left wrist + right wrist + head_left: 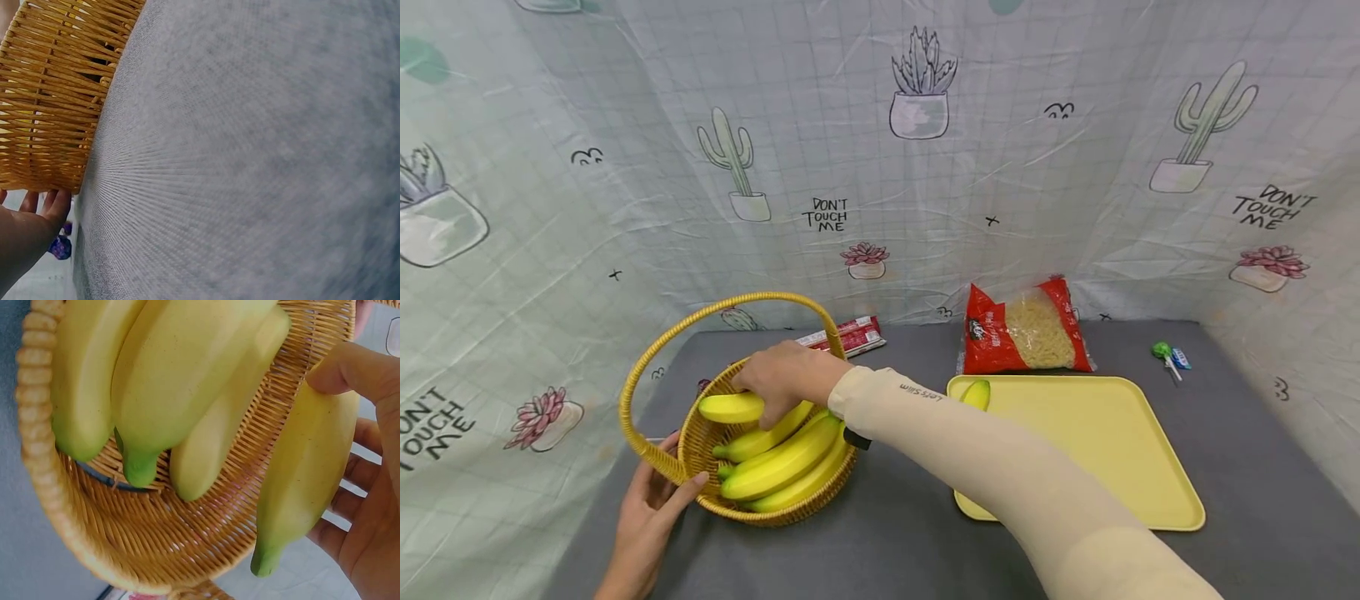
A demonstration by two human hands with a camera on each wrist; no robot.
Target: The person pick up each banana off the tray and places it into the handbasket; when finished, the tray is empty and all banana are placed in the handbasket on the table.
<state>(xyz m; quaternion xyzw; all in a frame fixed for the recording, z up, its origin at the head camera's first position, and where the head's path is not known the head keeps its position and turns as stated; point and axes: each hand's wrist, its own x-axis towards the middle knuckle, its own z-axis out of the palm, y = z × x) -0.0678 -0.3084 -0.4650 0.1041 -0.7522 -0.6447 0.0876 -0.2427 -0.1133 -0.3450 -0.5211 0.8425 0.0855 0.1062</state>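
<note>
A yellow wicker basket (778, 518) with a tall arched handle stands at the left of the table, several bananas (793, 462) lying inside it. My left hand (647, 512) grips its near left side, thumb over the rim; in the left wrist view the fingers (59, 206) lie against the outside of the woven wall. Over the far side of the basket, my right hand (790, 375) holds another banana (306, 456), thumb on one face and fingers behind it. That banana's green tip points down past the rim in the right wrist view, apart from the other bananas.
A pale yellow tray (1112, 450) lies to the right, a banana (976, 394) at its far left corner, partly behind my right sleeve. Behind are a red noodle bag (1026, 329) and a red-and-white packet (861, 336). A green lollipop (1162, 351) lies far right.
</note>
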